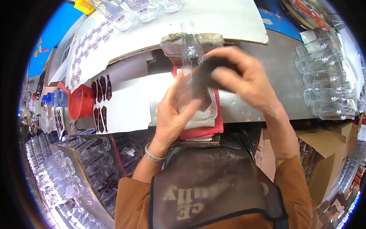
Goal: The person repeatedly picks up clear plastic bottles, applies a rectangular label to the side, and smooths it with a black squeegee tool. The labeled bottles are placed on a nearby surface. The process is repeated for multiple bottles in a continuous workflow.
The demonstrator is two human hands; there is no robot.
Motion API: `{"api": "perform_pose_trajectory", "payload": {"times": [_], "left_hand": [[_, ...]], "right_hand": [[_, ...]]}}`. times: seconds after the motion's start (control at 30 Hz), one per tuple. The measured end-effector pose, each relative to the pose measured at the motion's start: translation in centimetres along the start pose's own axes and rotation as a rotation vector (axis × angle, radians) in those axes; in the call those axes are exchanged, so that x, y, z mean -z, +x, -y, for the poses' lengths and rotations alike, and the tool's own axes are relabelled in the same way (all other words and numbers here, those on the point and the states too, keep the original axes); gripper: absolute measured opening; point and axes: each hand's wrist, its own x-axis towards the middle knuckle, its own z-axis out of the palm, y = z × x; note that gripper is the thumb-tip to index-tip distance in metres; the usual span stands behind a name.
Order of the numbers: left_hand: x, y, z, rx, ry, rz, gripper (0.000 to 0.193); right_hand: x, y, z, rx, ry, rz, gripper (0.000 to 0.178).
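Note:
A clear glass bottle (190, 49) lies in front of me, its neck pointing away and resting on a rolled, dirty white cloth (211, 39). My left hand (172, 114) is closed round the bottle's left side, thumb across its body. My right hand (248, 76), smeared by motion, grips a dark, flat piece (209, 72) over the bottle's right side; its exact kind is too blurred to tell. A dark patch (206, 100) shows on the bottle's body below it. Under the bottle are white sheets and a red cloth (218, 124).
Dark tapered decals (108, 87) lie on white paper at left, beside a red plastic dipper (80, 103). Printed sheets (89, 47) and upright bottles (142, 9) occupy the far board. Glass bottles (324, 76) line the right; crates of bottles (93, 160) stand lower left, an opened carton (328, 152) lower right.

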Motion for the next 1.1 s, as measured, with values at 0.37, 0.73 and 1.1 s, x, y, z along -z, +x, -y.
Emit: {"api": "perform_pose_trajectory", "payload": {"times": [0.37,0.73,1.1], "left_hand": [[-0.2,-0.1,0.5,-0.012,0.026,-0.055,0.079],[0.3,-0.2,0.8,-0.031,0.065,-0.012,0.08],[0.9,3.2,-2.2,0.14,0.072,-0.086,0.064]], "right_hand": [[0.4,6.9,1.6,0.378,-0.692,-0.017,0.029],[-1.9,-0.1,1.0,0.528,-0.435,0.087,0.021],[1.4,2.8,-1.4,-0.126,0.329,-0.238,0.027]]}}
